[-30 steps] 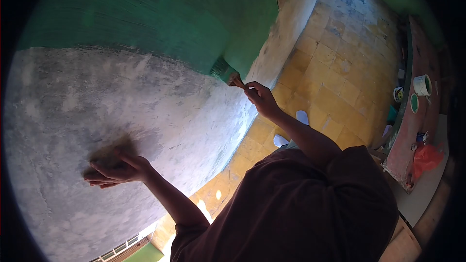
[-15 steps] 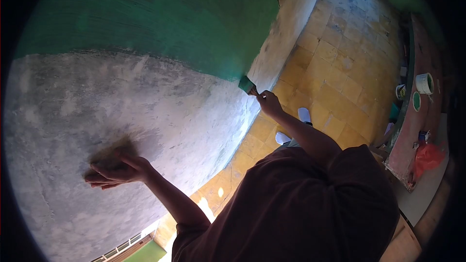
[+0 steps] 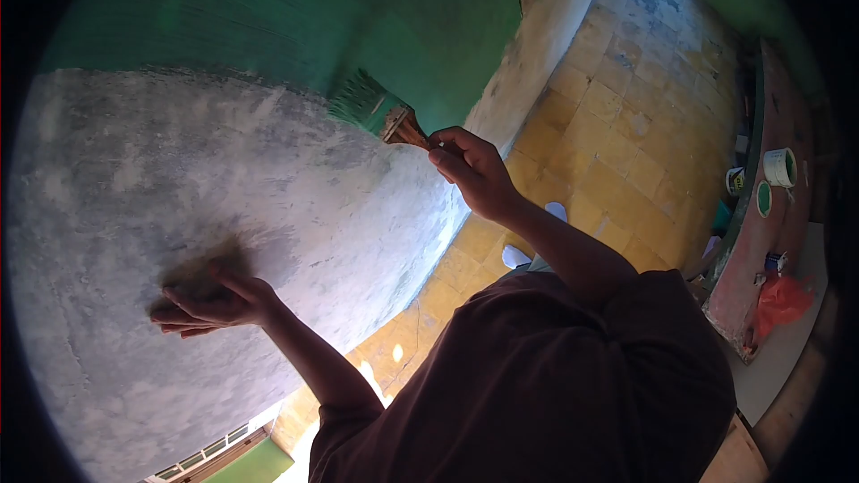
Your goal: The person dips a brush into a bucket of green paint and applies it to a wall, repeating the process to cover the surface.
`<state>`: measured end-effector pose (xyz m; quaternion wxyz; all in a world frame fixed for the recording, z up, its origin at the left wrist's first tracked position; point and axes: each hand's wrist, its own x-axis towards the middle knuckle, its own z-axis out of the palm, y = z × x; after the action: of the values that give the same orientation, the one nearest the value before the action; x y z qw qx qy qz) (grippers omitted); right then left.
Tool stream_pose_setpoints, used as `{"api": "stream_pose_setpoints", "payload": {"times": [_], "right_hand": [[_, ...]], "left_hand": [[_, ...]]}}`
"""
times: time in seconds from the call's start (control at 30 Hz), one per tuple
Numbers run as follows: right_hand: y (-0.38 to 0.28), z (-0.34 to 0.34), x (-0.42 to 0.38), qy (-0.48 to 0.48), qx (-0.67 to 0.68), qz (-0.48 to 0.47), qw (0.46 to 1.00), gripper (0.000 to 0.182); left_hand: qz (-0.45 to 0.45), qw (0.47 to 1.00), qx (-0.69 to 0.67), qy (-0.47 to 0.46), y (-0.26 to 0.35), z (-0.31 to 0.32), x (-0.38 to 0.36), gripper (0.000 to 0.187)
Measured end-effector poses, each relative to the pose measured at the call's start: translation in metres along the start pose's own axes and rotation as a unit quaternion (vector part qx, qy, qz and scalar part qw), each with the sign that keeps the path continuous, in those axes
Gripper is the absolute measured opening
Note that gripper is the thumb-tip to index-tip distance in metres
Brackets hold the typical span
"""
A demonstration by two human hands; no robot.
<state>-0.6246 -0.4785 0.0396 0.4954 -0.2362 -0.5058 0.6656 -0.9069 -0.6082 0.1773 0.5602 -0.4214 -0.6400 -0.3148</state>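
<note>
My right hand (image 3: 474, 170) grips a wide paintbrush (image 3: 404, 128) by its wooden handle. Its bristles, loaded with green, press on the wall where the green paint (image 3: 295, 18) meets the bare grey-white plaster (image 3: 134, 179). Lower left, my left hand (image 3: 215, 304) is held open close to the plaster, fingers stretched out and palm turned up, its shadow falling on the wall behind. Nothing shows in that palm.
On the right, a reddish bench (image 3: 752, 259) bears a white tub (image 3: 779, 166) with green inside, a green-filled lid (image 3: 763, 199) and a red plastic bag (image 3: 783, 302). Yellow floor tiles (image 3: 608, 152) run along the wall's foot.
The right hand has swept the paintbrush leftward and up along the green edge, away from the wall's corner. The left hand has barely shifted.
</note>
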Motion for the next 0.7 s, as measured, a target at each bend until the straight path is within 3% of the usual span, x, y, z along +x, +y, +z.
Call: {"api": "stream_pose_setpoints", "payload": {"times": [0.17,0.27,0.33,0.47,0.6,0.7], "right_hand": [[0.103,-0.035,-0.015,0.052,-0.042,0.049,0.997,0.017],[0.158,-0.069,-0.036,0.092,-0.086,0.129,0.984,0.022],[0.188,-0.092,-0.046,0.141,-0.269,0.179,0.936,0.027],[0.217,-0.122,-0.050,0.168,-0.356,0.195,0.899,0.029],[0.152,-0.100,-0.015,0.157,-0.337,0.171,0.912,0.030],[0.074,-0.070,0.008,0.131,-0.224,0.127,0.957,0.026]], "left_hand": [[-0.004,1.000,0.005,-0.002,-0.001,0.000,-0.001,0.064],[0.001,1.000,0.008,0.001,-0.003,0.000,-0.001,0.064],[0.006,1.000,0.005,0.003,-0.002,0.001,-0.001,0.064],[0.003,1.000,0.008,0.002,-0.002,0.000,0.000,0.064],[0.001,1.000,0.005,0.004,-0.001,0.001,-0.001,0.064],[0.002,1.000,0.005,0.008,-0.001,0.001,-0.001,0.063]]}}
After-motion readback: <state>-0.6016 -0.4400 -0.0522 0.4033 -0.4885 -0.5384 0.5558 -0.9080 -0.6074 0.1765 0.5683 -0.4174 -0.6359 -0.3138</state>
